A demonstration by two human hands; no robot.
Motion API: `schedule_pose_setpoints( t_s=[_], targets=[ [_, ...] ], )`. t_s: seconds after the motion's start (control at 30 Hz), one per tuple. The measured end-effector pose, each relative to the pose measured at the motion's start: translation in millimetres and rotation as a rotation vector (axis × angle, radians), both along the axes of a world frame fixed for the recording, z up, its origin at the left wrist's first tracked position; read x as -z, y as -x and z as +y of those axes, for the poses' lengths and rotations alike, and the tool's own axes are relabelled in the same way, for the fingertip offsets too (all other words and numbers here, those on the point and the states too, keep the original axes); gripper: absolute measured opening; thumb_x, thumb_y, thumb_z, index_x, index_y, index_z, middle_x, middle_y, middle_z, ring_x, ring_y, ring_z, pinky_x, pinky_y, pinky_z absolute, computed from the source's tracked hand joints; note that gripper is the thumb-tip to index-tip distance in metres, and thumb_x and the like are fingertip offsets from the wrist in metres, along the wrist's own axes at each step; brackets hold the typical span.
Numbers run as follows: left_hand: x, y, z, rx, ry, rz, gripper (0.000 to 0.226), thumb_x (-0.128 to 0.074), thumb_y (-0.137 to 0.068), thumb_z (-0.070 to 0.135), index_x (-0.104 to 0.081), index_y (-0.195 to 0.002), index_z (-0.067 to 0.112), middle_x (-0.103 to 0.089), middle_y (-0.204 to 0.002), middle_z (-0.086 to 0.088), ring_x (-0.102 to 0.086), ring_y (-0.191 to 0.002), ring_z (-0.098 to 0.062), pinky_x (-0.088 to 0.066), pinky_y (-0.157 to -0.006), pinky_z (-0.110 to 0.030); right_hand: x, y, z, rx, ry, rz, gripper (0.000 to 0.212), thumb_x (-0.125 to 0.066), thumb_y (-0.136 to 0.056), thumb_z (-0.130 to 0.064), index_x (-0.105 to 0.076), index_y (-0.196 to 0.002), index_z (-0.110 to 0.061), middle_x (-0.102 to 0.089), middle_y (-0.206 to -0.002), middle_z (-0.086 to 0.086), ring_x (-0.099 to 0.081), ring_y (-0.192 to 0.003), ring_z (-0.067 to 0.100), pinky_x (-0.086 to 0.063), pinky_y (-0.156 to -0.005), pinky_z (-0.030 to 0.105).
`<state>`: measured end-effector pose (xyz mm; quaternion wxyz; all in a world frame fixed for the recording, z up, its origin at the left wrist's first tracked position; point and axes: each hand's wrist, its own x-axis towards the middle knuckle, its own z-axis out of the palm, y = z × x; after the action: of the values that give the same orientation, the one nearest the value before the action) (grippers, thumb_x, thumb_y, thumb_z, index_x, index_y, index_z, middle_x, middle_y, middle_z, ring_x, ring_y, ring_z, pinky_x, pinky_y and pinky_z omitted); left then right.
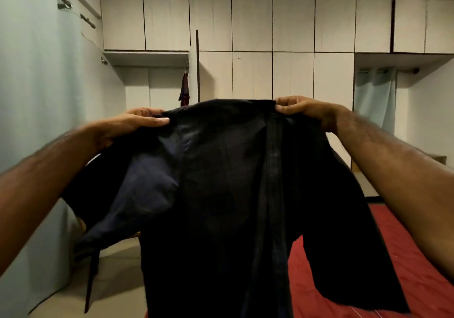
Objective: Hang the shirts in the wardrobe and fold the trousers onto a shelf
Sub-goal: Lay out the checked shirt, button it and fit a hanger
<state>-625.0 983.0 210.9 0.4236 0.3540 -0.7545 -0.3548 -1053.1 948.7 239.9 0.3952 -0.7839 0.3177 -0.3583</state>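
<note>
A person holds a dark shirt (221,195) up at arm's length in a bedroom, both forearms reaching in from the lower corners of the view. The left hand (137,121) pinches the shirt's top edge at 10 o'clock, thumb laid flat along the cloth; the right hand (298,107) clamps the collar end at 1 o'clock, fingers curled over the fabric. The hands are well apart, stretching the shoulder line between them.

The shirt hangs open down the centre of the view, its button strip running vertically below the right hand, one sleeve drooping at 8 o'clock and another at 4 o'clock. Its hem is cut off by the lower edge, and its darkness swallows most detail. It hides much of the red bed (405,268) at 5 o'clock and the floor (115,276) at 7 o'clock.

Beyond, a wall of pale wardrobe doors (253,47) fills 12 o'clock. An open bay at 11 o'clock holds one maroon garment (184,90) hanging from a rail. A pale curtain (375,96) hangs at 2 o'clock.
</note>
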Motion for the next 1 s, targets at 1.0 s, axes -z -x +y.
schedule_pose_setpoints(
  t_s=[1.0],
  targets=[
    [651, 21, -364, -0.115, 0.349, -1.039, 0.055, -0.026, -0.098, 0.057, -0.046, -0.143, 0.031, -0.045, -0.149, 0.005, -0.044, -0.132, -0.021, -0.039, -0.099, -0.045, 674, -133, -418, 0.699, 0.082, 0.748, 0.051, -0.059, -0.094, -0.041, -0.047, -0.133, -0.012, -0.049, -0.130, 0.012, -0.049, -0.121, 0.034, -0.041, -0.095, 0.049]
  ],
)
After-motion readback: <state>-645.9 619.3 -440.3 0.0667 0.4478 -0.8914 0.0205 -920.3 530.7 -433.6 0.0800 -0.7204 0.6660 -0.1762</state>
